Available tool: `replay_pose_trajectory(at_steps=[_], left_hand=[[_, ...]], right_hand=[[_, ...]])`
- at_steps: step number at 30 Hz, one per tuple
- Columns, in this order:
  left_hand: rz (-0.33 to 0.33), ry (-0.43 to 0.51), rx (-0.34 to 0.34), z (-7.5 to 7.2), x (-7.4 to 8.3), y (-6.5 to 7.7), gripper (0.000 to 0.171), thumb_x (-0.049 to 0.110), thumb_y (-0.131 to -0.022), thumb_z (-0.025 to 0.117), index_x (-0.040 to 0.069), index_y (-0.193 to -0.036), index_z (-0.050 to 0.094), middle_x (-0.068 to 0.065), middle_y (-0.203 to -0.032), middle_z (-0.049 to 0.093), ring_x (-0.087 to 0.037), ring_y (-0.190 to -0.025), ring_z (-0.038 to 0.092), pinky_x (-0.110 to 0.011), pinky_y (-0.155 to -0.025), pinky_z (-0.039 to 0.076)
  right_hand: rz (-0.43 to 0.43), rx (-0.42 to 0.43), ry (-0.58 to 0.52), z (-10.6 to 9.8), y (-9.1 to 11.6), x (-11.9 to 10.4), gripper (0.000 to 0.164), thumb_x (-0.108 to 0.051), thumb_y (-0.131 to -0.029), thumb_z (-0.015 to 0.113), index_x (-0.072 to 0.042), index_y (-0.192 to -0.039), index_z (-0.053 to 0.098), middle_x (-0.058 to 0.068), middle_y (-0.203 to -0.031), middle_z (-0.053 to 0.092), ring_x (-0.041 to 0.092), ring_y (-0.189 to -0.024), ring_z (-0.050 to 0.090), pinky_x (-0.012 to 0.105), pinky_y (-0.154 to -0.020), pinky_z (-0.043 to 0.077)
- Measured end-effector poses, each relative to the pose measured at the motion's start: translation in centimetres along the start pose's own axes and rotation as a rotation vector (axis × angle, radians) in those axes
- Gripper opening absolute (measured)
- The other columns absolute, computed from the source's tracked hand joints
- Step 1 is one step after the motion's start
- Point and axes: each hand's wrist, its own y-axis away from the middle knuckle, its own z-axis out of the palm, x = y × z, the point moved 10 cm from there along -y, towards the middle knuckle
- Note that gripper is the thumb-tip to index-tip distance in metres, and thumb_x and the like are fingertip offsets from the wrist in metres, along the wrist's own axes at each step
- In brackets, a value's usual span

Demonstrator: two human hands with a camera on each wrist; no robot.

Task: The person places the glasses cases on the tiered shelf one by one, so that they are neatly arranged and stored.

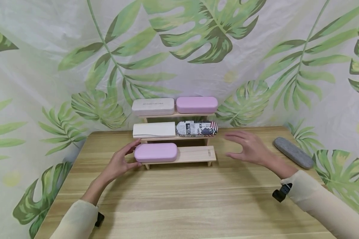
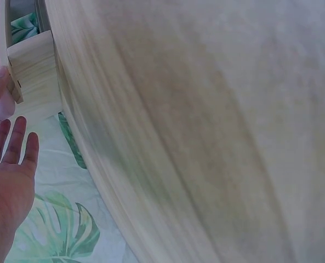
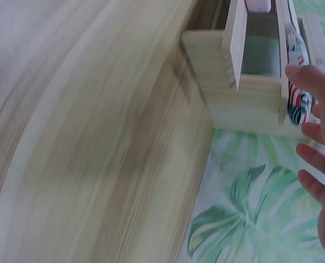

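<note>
A three-tier wooden stand (image 1: 194, 156) carries several glasses cases. On its bottom tier, at the left, lies a pink glasses case (image 1: 156, 152). My left hand (image 1: 119, 162) is at that case's left end, fingers fairly straight and the thumb near the tier's front corner; exact contact is unclear. A newsprint-patterned glasses case (image 1: 196, 128) and a cream glasses case (image 1: 154, 129) lie on the middle tier. To the right of the stand my right hand (image 1: 251, 147) hovers, holding nothing, with fingers and thumb spread apart.
The top tier bears a white glasses case (image 1: 153, 106) and a second pink case (image 1: 196, 105). A grey felt-like case (image 1: 293, 152) lies by the right edge of the wooden table (image 1: 182, 202). Behind hangs a leaf-patterned cloth (image 1: 197, 76).
</note>
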Motion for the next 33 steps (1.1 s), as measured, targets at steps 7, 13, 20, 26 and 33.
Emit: replay_pose_trajectory(at_steps=[7,13,20,26,33], left_hand=[[-0.018,-0.001,-0.005,0.0,-0.2,0.0,0.099,-0.011,-0.07,0.094,0.003,-0.157,0.048,-0.023,-0.149,0.06,-0.041,-0.128,0.063,-0.035,-0.108,0.053],[-0.014,0.0,-0.005,0.0,-0.1,0.0,0.1,-0.012,-0.07,0.094,0.003,-0.157,0.047,-0.023,-0.149,0.059,-0.04,-0.128,0.062,-0.053,-0.105,0.052],[-0.025,0.002,-0.012,0.0,-0.2,-0.1,0.102,-0.011,-0.07,0.094,0.005,-0.159,0.046,-0.024,-0.149,0.059,-0.039,-0.128,0.063,-0.054,-0.106,0.052],[-0.031,0.002,-0.019,0.0,-0.2,-0.1,0.101,-0.01,-0.071,0.094,0.005,-0.159,0.046,-0.022,-0.151,0.058,-0.038,-0.129,0.062,-0.056,-0.105,0.051],[-0.032,0.011,-0.02,0.1,-0.3,0.1,0.101,-0.01,-0.071,0.094,0.005,-0.159,0.046,-0.021,-0.151,0.058,-0.037,-0.13,0.062,-0.056,-0.105,0.051]], right_hand=[[0.003,-0.04,-0.023,-0.4,1.2,1.6,0.064,-0.036,-0.075,0.095,-0.002,-0.126,0.075,0.018,-0.125,0.075,0.041,-0.111,0.072,0.057,-0.09,0.059],[0.036,-0.096,-0.018,-0.6,2.2,3.0,0.068,-0.031,-0.07,0.098,-0.003,-0.127,0.074,0.018,-0.126,0.074,0.04,-0.114,0.071,0.058,-0.091,0.059],[0.078,-0.135,-0.014,-0.8,3.8,4.8,0.072,-0.026,-0.065,0.1,-0.003,-0.128,0.074,0.017,-0.126,0.074,0.04,-0.115,0.071,0.058,-0.088,0.059],[0.138,-0.184,-0.032,-1.3,5.1,6.4,0.075,-0.022,-0.066,0.1,-0.005,-0.133,0.072,0.017,-0.13,0.073,0.041,-0.117,0.069,0.059,-0.089,0.058],[0.173,-0.208,-0.005,-2.3,6.6,8.0,0.076,-0.021,-0.064,0.101,-0.006,-0.133,0.072,0.017,-0.131,0.073,0.041,-0.117,0.07,0.049,-0.094,0.055]])
